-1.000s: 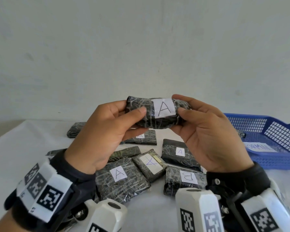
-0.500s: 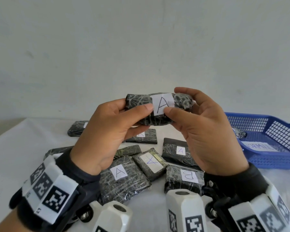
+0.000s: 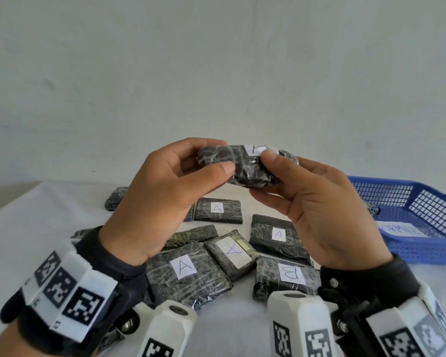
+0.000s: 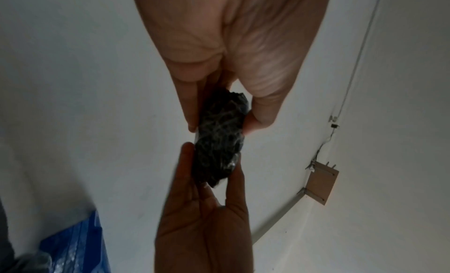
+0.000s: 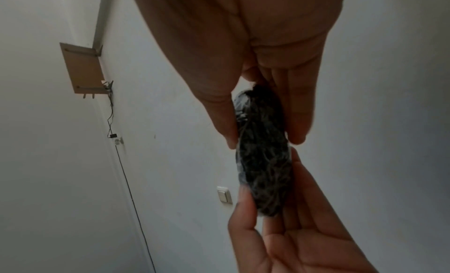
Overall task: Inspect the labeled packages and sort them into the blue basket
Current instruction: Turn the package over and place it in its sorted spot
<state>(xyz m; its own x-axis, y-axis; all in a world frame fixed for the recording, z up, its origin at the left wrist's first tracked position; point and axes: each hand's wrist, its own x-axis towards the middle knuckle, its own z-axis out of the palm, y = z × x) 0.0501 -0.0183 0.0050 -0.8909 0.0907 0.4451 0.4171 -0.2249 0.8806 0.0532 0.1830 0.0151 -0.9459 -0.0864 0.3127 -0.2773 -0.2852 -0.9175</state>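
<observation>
Both hands hold one black wrapped package (image 3: 238,164) up in the air, above the pile on the white surface (image 3: 36,217). The left hand (image 3: 162,199) pinches its left end, thumb in front and fingers behind. The right hand (image 3: 319,210) pinches the other end the same way, with its thumb tip touching the white label on top. Only part of a letter shows on that label, so it is hard to read.

In the left wrist view the package (image 4: 220,140) sits between the left hand (image 4: 233,52) at 12 o'clock and the right hand (image 4: 204,229) at 6 o'clock.

Under the hands lie more black packages. The A package (image 3: 186,271) is at 6 o'clock of the pile, the B package (image 3: 281,279) at 5 o'clock with its letter upside down. Another A package (image 3: 218,210) lies at 12 o'clock.

The blue basket (image 3: 422,251) sits on the surface at 3 o'clock, apart from the pile. A white paper lies inside it.
</observation>
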